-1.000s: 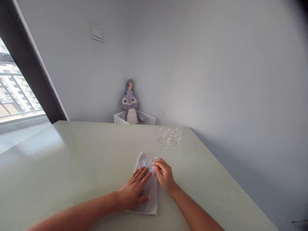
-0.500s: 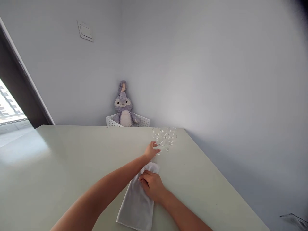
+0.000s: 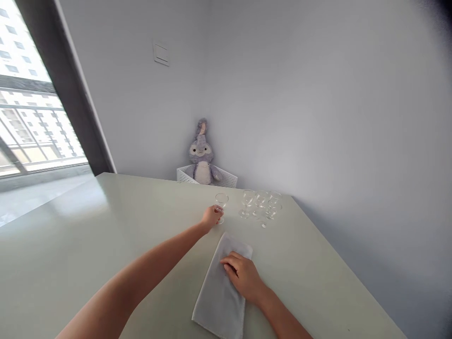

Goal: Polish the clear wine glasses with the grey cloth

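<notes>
My left hand (image 3: 212, 216) is closed around the stem of a clear stemmed glass (image 3: 221, 199). Its bowl rises above my fingers, and the base shows at tabletop level below them. To the right of it stand several more stemmed glasses (image 3: 248, 198), close together near the far edge. My right hand (image 3: 242, 275) rests on a folded grey-white cloth (image 3: 218, 308), fingers loosely curled with a gap beside the thumb. The cloth lies flat under that hand and does not look gripped. Some of my right fingertips are hidden.
A pale, glossy table (image 3: 148, 207) spreads beneath everything. Behind its far edge, a purple plush toy (image 3: 203, 172) sits in a white perforated basket (image 3: 228, 179) in the wall corner. The grey wall (image 3: 335, 141) runs along the right. A window (image 3: 31, 127) is at the left.
My left hand has drawn one glass leftward, away from the group of glasses. My right hand stays on the cloth. The view has turned to the left, showing more window.
</notes>
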Demonstrator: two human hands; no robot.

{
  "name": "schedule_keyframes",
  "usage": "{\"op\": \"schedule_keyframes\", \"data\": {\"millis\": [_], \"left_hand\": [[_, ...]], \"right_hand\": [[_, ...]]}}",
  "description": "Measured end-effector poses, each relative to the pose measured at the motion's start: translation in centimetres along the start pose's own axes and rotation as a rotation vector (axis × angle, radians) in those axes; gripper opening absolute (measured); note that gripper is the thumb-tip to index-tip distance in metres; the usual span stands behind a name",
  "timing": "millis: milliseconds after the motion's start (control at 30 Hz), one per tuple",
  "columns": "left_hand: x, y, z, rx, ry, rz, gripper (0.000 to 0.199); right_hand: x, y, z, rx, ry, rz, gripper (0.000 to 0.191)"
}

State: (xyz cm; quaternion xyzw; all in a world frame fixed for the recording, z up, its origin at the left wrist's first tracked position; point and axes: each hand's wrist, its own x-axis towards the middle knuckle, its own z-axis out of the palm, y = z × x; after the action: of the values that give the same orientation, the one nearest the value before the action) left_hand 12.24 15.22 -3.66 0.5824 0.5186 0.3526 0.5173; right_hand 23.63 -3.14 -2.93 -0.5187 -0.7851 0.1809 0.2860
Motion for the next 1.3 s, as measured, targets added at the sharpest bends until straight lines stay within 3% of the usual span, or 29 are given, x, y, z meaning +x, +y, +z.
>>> {"op": "schedule_keyframes", "data": {"millis": [233,333,467,567,633,733,800,900,1067,1167,1300], "left_hand": [[0.5,-1.4,-14.1,0.029,0.295,-0.088,0.024],[0.7,-1.7,-19.0,0.019,0.414,-0.133,0.031],[0.5,-1.6,-23.0,-0.003,0.546,-0.165,0.032],[-0.4,-1.5,-23.8,-0.018,0.67,-0.181,0.032],[-1.3,-1.7,-22.9,-0.02,0.773,-0.178,0.034],[-2.2,-1.8,-18.8,-0.014,0.806,-0.112,0.036],[-2.1,-1.6,-14.6,-0.011,0.678,-0.045,0.032],[-1.0,-0.6,-7.0,-0.019,0.35,0.027,0.027],[1.8,1.6,4.2,-0.072,-0.047,-0.008,0.054],[3.1,2.4,8.3,-0.099,-0.171,-0.05,0.057],[4.1,2.4,10.1,-0.117,-0.273,-0.072,0.033]], "right_hand": [[-0.1,0.3,0.5,0.006,-0.036,0.003,0.026],[-0.1,0.7,0.9,-0.014,-0.037,0.001,0.025],[-0.1,1.1,1.2,-0.011,-0.046,0.005,0.024],[-0.2,1.0,1.2,-0.007,-0.053,0.045,0.025],[-0.1,0.6,1.1,-0.014,-0.051,0.068,0.026],[0.1,0.2,1.1,-0.037,-0.043,0.077,0.026],[0.3,0.0,1.1,-0.045,-0.043,0.076,0.025],[0.4,0.0,0.9,-0.037,-0.039,0.071,0.025],[0.4,0.1,0.6,0.017,-0.026,0.072,0.025],[0.4,0.0,0.4,0.025,-0.022,0.092,0.026],[0.3,0.1,0.5,0.018,-0.022,0.095,0.027]]}}
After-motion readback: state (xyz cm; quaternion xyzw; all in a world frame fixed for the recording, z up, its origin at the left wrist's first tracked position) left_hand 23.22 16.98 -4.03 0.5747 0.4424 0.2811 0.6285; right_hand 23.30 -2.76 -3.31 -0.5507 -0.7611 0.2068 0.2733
